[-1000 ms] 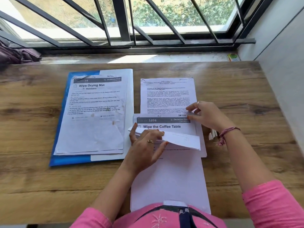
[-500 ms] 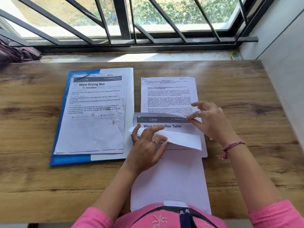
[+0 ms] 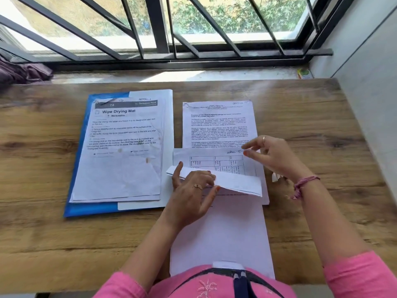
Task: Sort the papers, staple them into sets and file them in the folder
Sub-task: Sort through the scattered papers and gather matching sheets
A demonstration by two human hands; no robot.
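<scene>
Gone from the top of the near stack [image 3: 219, 229] is the "Wipe the Coffee Table" sheet; a table sheet [image 3: 217, 161] marked "section 5" now shows. Left hand [image 3: 191, 194] pinches the folded-up sheets [image 3: 234, 182]; right hand [image 3: 272, 157], fingers loosely spread, touches the sheet's top corner. On the tabletop [image 3: 43, 233], the open blue folder [image 3: 80, 168] holds the "Wipe Drying Mat" set [image 3: 120, 151].

Purple cloth [image 3: 20, 72] (left), barred window [image 3: 159, 29]
</scene>
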